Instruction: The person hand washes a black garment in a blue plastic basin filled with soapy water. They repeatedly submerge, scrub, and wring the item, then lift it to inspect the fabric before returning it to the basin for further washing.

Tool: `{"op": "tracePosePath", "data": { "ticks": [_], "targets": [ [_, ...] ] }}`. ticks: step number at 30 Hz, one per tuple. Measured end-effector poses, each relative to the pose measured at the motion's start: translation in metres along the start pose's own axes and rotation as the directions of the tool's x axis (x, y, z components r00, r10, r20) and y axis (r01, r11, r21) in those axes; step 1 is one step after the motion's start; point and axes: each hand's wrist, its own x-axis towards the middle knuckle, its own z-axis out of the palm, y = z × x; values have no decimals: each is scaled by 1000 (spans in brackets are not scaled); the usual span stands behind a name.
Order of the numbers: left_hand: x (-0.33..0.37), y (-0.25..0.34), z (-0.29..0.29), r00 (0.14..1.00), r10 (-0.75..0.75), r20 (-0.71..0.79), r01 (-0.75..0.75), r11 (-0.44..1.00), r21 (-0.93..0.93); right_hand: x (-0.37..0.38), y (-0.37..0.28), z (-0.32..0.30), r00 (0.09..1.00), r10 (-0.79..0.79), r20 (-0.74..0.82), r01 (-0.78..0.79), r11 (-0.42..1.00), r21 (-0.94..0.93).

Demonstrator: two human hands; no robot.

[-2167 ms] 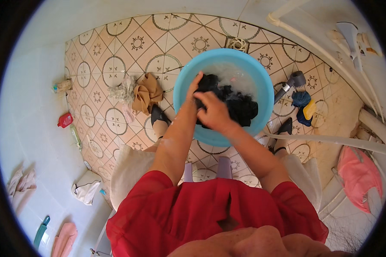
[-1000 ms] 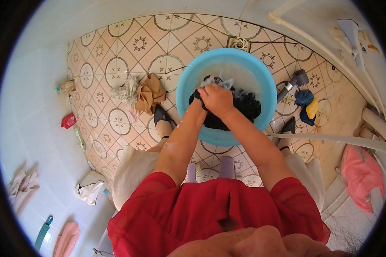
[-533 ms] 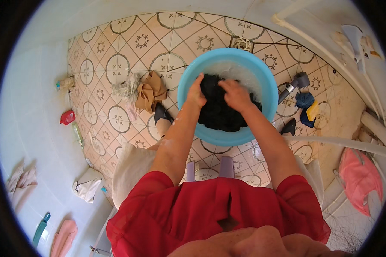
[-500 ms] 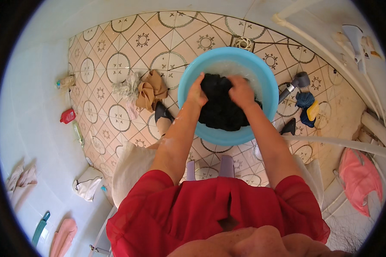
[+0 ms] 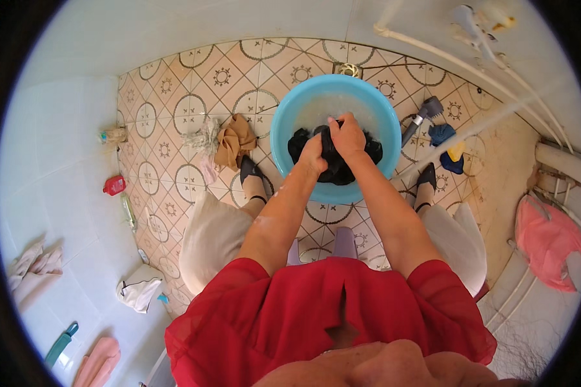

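Note:
A light-blue round basin (image 5: 279, 145) stands on the tiled floor with cloudy, sudsy water in it. Bunched up inside lies a wet black cloth garment (image 5: 337, 170); its exact kind does not show. My left hand (image 5: 312, 155) is closed around a fold of it on the left. Close beside, slightly farther off, my right hand (image 5: 348, 135) grips another part, fingers curled around the dark fabric. A raised strip of the garment runs between both hands, while the rest spreads to either side in the basin.
Left of the basin lie a tan cloth (image 5: 235, 140) and a pale crumpled cloth (image 5: 203, 137). To the right are a dark-headed shower handpiece (image 5: 423, 118), a navy cloth (image 5: 441, 135) and a yellow item (image 5: 456, 151). A purple stool (image 5: 345, 243) stands before me.
My hands have come closer together and now grip the garment, its bundle drawn in and partly lifted. Before, they were spread apart on it, the right one blurred.

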Motion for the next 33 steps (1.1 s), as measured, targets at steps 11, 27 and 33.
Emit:
{"op": "tracePosePath", "data": {
  "ticks": [11,27,33],
  "targets": [
    [-109,-8,24,984,125,128,-139,985,105,-94,-46,-65,944,-278,-181,304,942,140],
    [-284,12,94,643,-11,766,-517,732,445,-162,-141,-207,787,-560,-259,617,709,341],
    [-272,-1,99,676,-49,735,-300,893,336,-146,-117,-211,777,-604,180,53,348,936]
  ]
}}
